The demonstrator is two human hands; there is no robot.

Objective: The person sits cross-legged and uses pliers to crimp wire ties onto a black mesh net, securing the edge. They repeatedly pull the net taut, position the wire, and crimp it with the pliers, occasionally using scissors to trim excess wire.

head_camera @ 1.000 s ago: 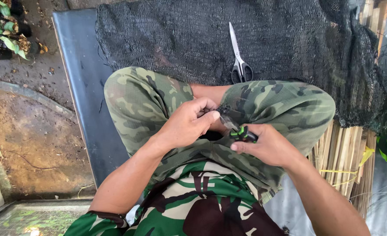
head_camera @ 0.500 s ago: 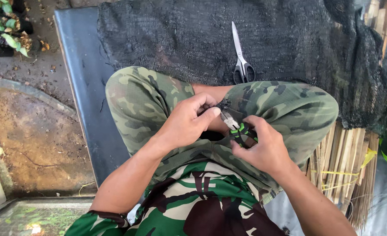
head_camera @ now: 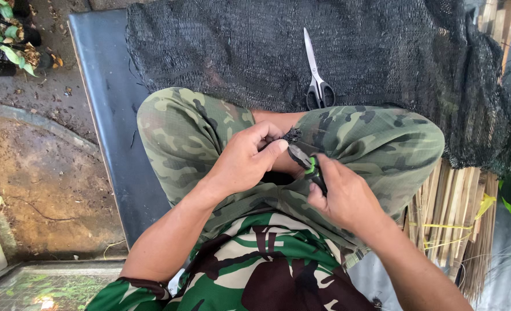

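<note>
The right hand point(head_camera: 347, 198) is closed around a knife point(head_camera: 305, 161) with a green-and-black handle, whose blade meets a small black scrap point(head_camera: 293, 136) pinched in the left hand's point(head_camera: 245, 160) fingertips above the crossed legs. Scissors point(head_camera: 317, 75) lie well apart on the black netting point(head_camera: 382, 57), with bare bench point(head_camera: 108, 109) to the left and bundled sticks point(head_camera: 457, 213) crowding the right.

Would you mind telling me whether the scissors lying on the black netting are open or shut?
Shut. The scissors lie flat on the netting with both blades together as one narrow point, handles toward the person.
</note>
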